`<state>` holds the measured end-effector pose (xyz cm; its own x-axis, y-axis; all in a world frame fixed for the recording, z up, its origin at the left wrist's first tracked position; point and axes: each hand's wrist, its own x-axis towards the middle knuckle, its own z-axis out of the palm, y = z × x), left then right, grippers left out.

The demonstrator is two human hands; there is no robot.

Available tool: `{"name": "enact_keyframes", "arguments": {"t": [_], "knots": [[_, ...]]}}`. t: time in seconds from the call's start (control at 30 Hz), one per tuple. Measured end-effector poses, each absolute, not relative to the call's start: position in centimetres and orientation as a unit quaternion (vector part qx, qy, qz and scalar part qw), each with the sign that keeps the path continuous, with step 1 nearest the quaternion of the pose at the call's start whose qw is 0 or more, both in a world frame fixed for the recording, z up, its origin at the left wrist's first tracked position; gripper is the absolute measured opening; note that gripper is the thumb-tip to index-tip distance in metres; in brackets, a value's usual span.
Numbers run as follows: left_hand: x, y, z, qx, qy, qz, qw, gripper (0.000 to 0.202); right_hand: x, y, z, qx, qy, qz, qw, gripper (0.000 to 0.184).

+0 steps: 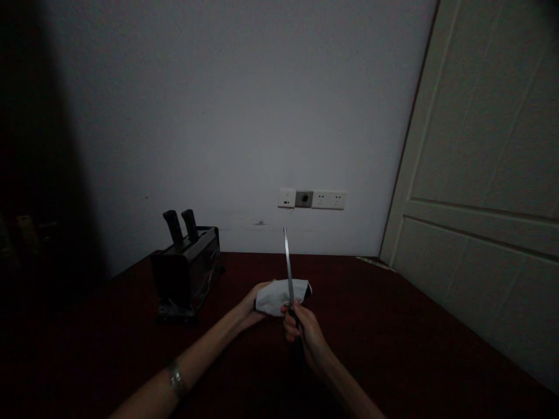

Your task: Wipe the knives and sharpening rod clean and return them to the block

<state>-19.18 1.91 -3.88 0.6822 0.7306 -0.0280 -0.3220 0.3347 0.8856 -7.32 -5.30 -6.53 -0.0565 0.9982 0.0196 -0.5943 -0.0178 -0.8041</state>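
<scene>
My right hand point(305, 334) is closed round the dark handle of a knife point(287, 262). Its long thin blade points up and away from me. My left hand point(251, 305) grips a crumpled white cloth point(279, 295), held against the base of the blade just above my right hand. A bracelet point(177, 378) sits on my left wrist. Both hands hover over a dark red table point(393, 337).
A black knife block point(186, 273) with two black handles sticking up stands on the table to the left of my hands. A white wall with a row of sockets point(312, 199) is behind. A pale door point(484, 192) stands at the right.
</scene>
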Motion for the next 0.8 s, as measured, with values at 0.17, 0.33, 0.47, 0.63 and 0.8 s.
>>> {"name": "enact_keyframes", "arguments": {"t": [0.17,0.33,0.47,0.63,0.8], "knots": [[-18.5,2.6,-4.8,0.551,0.194,0.307,0.752,0.035,-7.4,-5.2,-6.7,-0.312,-0.35,0.631,0.618,0.05],[-19.1,2.1,-4.3,0.595,0.182,0.241,0.745,0.034,-7.4,-5.2,-6.8,-0.331,-0.358,0.61,0.624,0.047],[-19.3,2.2,-4.3,0.613,0.183,0.253,0.726,0.029,-7.6,-5.0,-7.2,-0.343,-0.359,0.613,0.615,0.05],[-18.7,1.6,-4.5,0.601,0.209,0.297,0.712,0.029,-7.9,-5.0,-7.5,-0.357,-0.351,0.614,0.61,0.053],[-17.7,0.8,-4.7,0.571,0.235,0.329,0.714,0.031,-8.2,-5.4,-7.5,-0.358,-0.347,0.601,0.625,0.054]]}}
